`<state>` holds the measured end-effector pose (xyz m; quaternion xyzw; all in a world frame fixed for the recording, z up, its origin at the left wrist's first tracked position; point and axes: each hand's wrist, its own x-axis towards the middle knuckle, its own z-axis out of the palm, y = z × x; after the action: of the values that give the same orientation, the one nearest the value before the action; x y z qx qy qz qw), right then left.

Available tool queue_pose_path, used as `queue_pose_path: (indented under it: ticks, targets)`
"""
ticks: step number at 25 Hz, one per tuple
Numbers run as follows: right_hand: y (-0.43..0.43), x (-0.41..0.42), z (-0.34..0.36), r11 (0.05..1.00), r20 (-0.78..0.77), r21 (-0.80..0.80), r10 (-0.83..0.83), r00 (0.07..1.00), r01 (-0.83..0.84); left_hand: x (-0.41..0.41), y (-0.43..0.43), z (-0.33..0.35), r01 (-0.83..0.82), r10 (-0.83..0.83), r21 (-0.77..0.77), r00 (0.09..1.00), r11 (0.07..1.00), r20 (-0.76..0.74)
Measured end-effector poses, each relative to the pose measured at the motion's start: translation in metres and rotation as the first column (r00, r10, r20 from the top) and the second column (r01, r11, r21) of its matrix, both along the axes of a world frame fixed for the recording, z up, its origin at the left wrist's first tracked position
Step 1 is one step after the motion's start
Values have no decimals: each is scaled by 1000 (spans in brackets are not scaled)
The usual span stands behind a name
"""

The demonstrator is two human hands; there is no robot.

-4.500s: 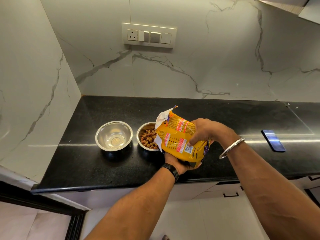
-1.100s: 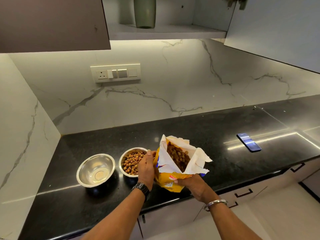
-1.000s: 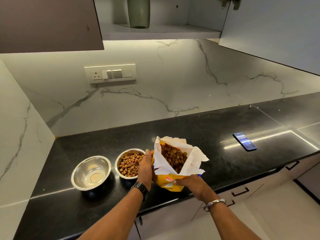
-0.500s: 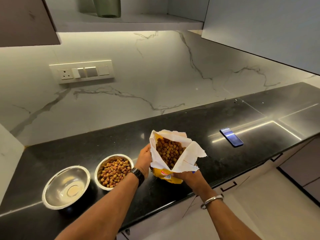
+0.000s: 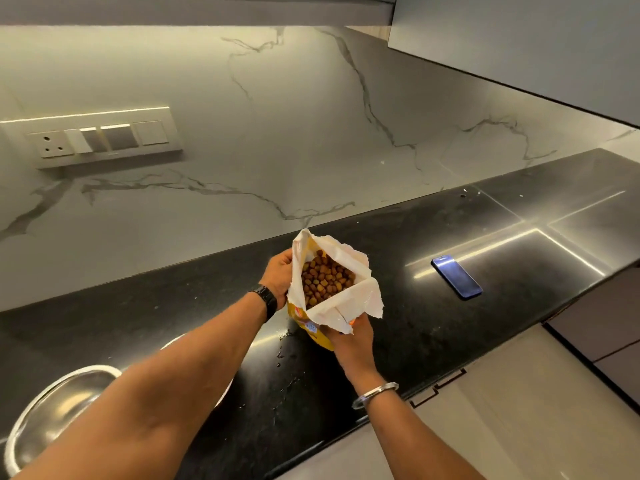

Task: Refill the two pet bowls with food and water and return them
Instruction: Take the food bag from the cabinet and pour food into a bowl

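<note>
A yellow pet food bag (image 5: 330, 308) with a torn white top stands upright and open above the black counter (image 5: 433, 323), brown kibble (image 5: 325, 280) showing inside. My left hand (image 5: 278, 273) grips its left side. My right hand (image 5: 349, 336) holds its front lower edge from below. One steel bowl (image 5: 52, 403) shows at the lower left, partly behind my left forearm, with no food visible in it. The kibble-filled bowl is almost wholly hidden under that forearm.
A dark blue phone (image 5: 456, 277) lies flat on the counter to the right of the bag. A switch panel (image 5: 100, 136) is on the marble wall. Upper cabinets (image 5: 519, 39) hang at the top right. Small drops or crumbs spot the counter near the bag.
The bag went from tipped over the right bowl to upright, held by both hands. It has since shifted right, away from the bowls, and the view turned right with it.
</note>
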<state>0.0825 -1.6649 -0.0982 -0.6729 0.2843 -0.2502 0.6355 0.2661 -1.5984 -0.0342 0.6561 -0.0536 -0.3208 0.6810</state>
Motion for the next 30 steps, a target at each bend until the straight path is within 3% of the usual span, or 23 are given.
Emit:
queue_pose_path:
  ticks: [4, 9, 14, 21, 26, 30]
  targets:
    - [-11, 22, -18, 998, -132, -64, -31, 991, 22, 15, -14, -11, -21, 22, 23, 998, 1000, -55]
    - [-16, 20, -48, 999, -292, -9, -44, 955, 44, 19, -16, -43, -6, 12, 86, 997, 996, -71]
    - [-17, 25, -46, 995, -353, -87, -66, 933, 38, 22, -14, -46, 26, -21, 117, 999, 993, -47]
    - [3, 6, -31, 988, -300, -31, -154, 942, 152, 15, 9, -28, 4, 0, 22, 990, 1000, -143]
    - [34, -15, -7, 927, -298, -275, -336, 894, 257, -3, 34, 2, 76, -77, -31, 996, 997, -46]
    - [62, -30, 27, 880, -202, -438, -297, 933, 185, -25, 63, 29, 106, -104, -59, 994, 993, 37]
